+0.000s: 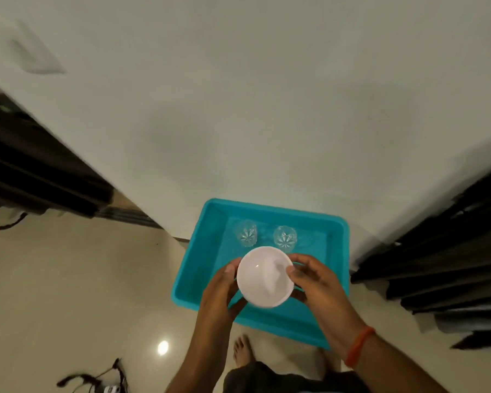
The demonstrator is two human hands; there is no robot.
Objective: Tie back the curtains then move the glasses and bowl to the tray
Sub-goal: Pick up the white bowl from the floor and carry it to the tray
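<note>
- Both hands closed their grip on the white bowl [264, 277]: the left hand [221, 290] clasped its rim from 9 o'clock with the thumb laid over the edge, and the right hand [315, 282] pinched the rim from 3 o'clock, thumb tip on the inside lip.
- That bowl was round, smooth and glossy, with a small glint of light inside, and it was held above the near half of the tray [338, 251]; whether it touched the tray floor could not be told.
- That tray was a rectangular turquoise plastic tub with rounded corners and raised, sloping walls, and it stood on the pale glossy floor [68, 279] against the white wall [238, 95].
- Two clear cut-glass tumblers stood upright inside the tray at 12 o'clock of the bowl: the left glass [246, 233] and the right glass [285, 236], side by side but apart, each with a starburst pattern in its base.
- Dark pleated curtains [451, 265] hung at 3 o'clock of the tray.
- An orange thread band [359, 347] circled the right wrist.
</note>
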